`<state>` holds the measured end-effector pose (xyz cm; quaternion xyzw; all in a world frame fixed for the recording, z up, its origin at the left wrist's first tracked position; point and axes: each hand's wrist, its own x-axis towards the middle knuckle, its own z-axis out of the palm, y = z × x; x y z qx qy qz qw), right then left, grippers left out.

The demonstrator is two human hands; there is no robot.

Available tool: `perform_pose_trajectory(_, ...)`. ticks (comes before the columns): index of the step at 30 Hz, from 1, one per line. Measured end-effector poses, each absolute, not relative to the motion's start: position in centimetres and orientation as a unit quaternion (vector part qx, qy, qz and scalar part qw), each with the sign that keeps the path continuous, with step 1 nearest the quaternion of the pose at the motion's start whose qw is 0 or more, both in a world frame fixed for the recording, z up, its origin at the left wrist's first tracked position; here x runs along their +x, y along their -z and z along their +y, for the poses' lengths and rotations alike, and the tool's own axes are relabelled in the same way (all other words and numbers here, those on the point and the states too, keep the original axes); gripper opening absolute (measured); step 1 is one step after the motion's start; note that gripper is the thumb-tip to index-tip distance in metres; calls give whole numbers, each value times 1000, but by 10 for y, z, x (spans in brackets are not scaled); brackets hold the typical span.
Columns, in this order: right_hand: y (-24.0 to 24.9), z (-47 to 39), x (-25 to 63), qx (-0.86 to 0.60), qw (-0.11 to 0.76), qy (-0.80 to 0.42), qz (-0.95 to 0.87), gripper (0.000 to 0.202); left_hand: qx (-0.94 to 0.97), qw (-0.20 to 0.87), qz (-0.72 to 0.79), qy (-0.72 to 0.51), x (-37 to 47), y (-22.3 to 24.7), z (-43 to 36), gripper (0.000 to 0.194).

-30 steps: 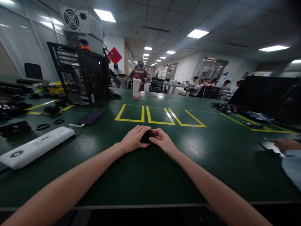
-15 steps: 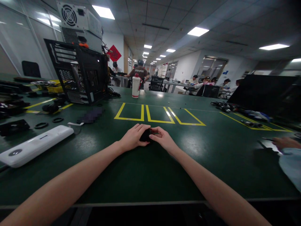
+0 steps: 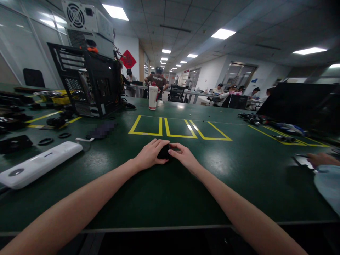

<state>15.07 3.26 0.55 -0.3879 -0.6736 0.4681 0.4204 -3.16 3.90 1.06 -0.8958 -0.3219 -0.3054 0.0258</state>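
Observation:
A small, dark, rounded object point(image 3: 164, 152) is held between my two hands at the middle of the green table point(image 3: 159, 198). Its kind is hard to make out because my fingers cover much of it. My left hand point(image 3: 151, 154) curves around its left side, fingers over the top and thumb below. From the right, my right hand point(image 3: 184, 156) grips its edge with thumb and fingertips. Just beyond my hands lie yellow tape outlines point(image 3: 179, 136) on the tabletop.
To the left are a long white device point(image 3: 42, 163), black rings point(image 3: 45, 141) and an opened black computer case point(image 3: 90, 85). A white cup point(image 3: 152, 97) stands farther back. At the right, another person's hand point(image 3: 322, 160) holds a flat shiny thing. Cables point(image 3: 255, 119) lie beyond it.
My hands and the dark object stay in nearly the same place and grip. The view has shifted very slightly, and the other person's hand at the right has moved a little.

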Motion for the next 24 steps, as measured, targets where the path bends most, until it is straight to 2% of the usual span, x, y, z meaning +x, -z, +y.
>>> perform_pose_trajectory(7, -6, 31, 147, -361, 451, -487, -655, 25, -899, 28, -316, 303, -31, -11, 39, 60)
perform_pose_trajectory(13, -10, 30, 149, -383, 430, -491, -654, 33, -897, 21, -321, 304, -31, -11, 39, 59)
perform_pose_trajectory(17, -7, 30, 150, -347, 431, -500, -666, 33, -896, 24, -320, 306, -31, -11, 39, 58)
perform_pose_trajectory(24, -8, 30, 147, -354, 464, -465, -665, 20, -897, 22, -320, 303, -31, -13, 37, 58)
